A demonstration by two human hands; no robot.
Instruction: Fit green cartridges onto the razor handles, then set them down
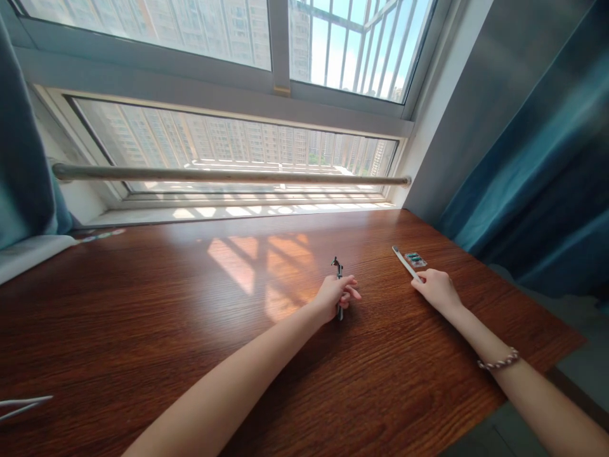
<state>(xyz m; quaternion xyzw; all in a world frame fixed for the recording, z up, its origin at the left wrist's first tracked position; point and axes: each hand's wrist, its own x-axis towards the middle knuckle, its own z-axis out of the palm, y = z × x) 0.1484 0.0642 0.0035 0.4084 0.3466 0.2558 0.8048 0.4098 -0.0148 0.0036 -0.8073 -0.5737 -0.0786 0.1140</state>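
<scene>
My left hand (334,297) is closed around a slim black-and-silver handled tool (339,271) above the middle of the table. A dark, bent head sticks out past the fingers at the far end, and the lower end shows below the hand; its exact kind is unclear. On the right, my right hand (438,291) pinches the near end of a slim white stick with a grey tip (404,261), which points away to the upper left. Just beyond that hand lies a small clear case with green pieces in it (415,259), close to the stick.
The brown wooden table (143,330) reaches to the window sill. Thin white prongs (26,403) show at the left edge. A white cloth (33,254) lies at the far left. A rail (228,175) crosses the window; a blue curtain (518,190) hangs right.
</scene>
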